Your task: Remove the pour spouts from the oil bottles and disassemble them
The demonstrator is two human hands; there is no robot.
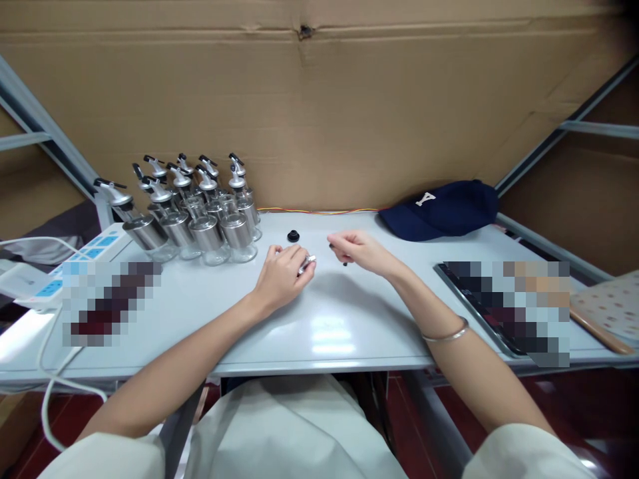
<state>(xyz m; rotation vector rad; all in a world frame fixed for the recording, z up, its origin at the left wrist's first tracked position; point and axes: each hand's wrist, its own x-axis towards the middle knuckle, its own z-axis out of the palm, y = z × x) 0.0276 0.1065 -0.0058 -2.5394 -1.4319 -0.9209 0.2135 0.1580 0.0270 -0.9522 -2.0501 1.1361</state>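
Note:
My left hand [284, 271] rests on the pale table [329, 326] with its fingers curled round a small shiny metal part [308, 261] whose tip sticks out to the right. My right hand [360, 251] hovers just right of it, fingers pinched on a small dark piece [344, 263] I cannot name. A black round cap [293, 235] lies on the table just behind both hands. Several glass bottles with steel bands and black-tipped spouts [200, 213] stand in a cluster at the back left.
A navy cap [444, 209] lies at the back right. A tray [494, 313] sits at the right edge, a white power strip [54, 279] with its cable at the left. Cardboard [319, 106] walls the back, with metal frame bars at both sides.

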